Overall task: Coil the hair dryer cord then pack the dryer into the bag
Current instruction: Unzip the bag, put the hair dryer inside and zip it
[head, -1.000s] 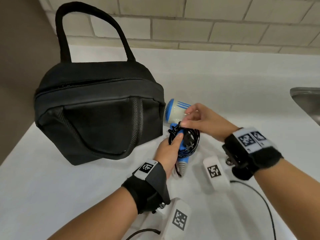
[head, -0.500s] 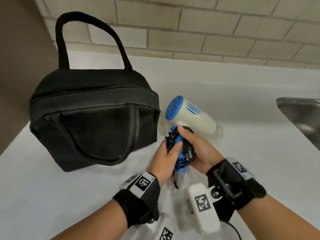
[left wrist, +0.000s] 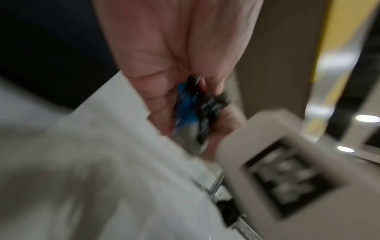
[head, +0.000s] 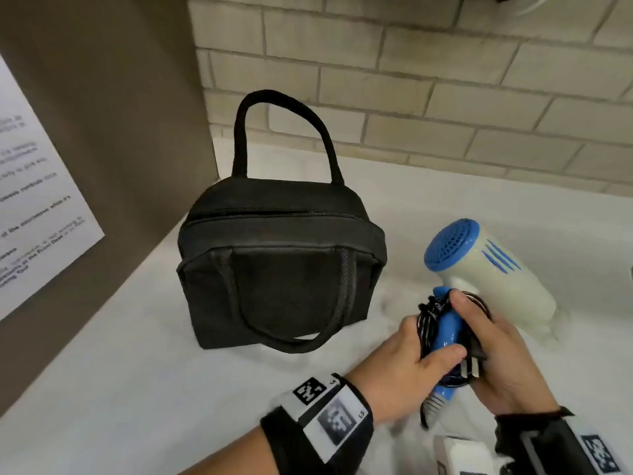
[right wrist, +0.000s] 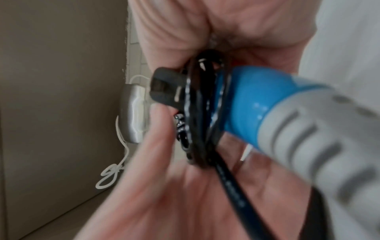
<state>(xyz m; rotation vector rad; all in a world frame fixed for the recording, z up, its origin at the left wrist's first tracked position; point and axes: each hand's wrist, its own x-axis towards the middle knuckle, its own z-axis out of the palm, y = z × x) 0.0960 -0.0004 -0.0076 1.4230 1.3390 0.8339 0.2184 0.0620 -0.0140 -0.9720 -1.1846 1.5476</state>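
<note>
Coiling done; both hands, left hand [head: 407, 365] and right hand [head: 496, 354], gripped cord [head: 432, 311] coiled round hair dryer [head: 493, 272] handle; bag [head: 281, 269] zipped; next: unzip, likely freeing one hand.

Black bag [head: 281, 269], blue-and-cream hair dryer [head: 493, 272], black cord [head: 428, 320]

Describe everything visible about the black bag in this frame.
The black bag is a soft, boxy fabric tote standing upright on the white counter, left of the hair dryer. Its top zipper looks closed. One handle stands up at the back; the other hangs down over the front panel. Neither hand touches it.
</note>
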